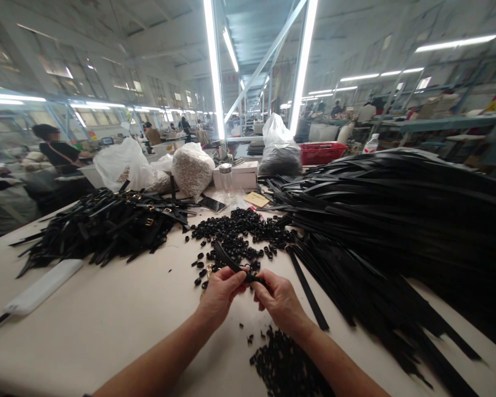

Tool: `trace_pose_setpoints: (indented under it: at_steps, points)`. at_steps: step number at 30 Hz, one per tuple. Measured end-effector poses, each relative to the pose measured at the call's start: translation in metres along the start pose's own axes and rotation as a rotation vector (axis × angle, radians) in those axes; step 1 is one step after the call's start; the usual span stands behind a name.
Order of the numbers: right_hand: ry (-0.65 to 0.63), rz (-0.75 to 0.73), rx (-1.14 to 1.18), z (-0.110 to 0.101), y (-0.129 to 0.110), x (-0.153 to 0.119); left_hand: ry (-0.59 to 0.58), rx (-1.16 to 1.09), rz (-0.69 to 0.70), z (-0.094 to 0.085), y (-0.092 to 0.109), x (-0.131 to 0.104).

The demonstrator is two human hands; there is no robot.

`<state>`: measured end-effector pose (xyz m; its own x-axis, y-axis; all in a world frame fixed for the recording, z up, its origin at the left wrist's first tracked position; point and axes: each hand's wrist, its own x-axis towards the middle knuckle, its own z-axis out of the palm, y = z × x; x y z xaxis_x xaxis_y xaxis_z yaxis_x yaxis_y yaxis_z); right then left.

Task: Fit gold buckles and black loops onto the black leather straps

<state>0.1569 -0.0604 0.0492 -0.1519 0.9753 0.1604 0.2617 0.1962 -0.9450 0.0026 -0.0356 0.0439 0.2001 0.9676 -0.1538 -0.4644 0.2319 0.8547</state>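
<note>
A short black strap (pixel 225 256) is pinched between the fingers of my left hand (pixel 220 293), its free part sticking up and to the left. My right hand (pixel 280 300) is closed on the other end of the same strap, close beside the left. A gold buckle (pixel 209 270) shows next to my left fingers; whether it is joined to the strap I cannot tell. Just beyond both hands lies a loose pile of small black loops (pixel 235 231). Under my right forearm is a heap of tiny black pieces (pixel 279 361).
Buckled black straps (pixel 107 226) are heaped at the left, and long black straps (pixel 380 204) cover the right. A white power strip (pixel 45 286) lies front left. Further back are a phone (pixel 212 204), a glass jar (pixel 226 179), filled plastic bags (pixel 193 168) and a red basket (pixel 322 153).
</note>
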Motion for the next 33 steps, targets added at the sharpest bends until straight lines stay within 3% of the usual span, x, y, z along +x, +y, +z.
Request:
trace_pose_setpoints:
  at_steps: [16,24,30,33]
  points:
    - [-0.021,0.108,-0.128,-0.004,-0.005,-0.001,-0.057,0.137,0.041,0.002,-0.006,0.002]
    - [-0.214,0.251,0.184,-0.008,-0.012,0.000,-0.351,0.511,0.084,-0.004,0.022,-0.004]
    - [-0.277,0.303,0.356,-0.004,-0.010,-0.001,-0.386,0.409,0.018,-0.009,0.018,-0.002]
    - [-0.246,0.266,0.331,-0.003,-0.010,-0.001,-0.371,0.357,-0.025,-0.010,0.012,-0.002]
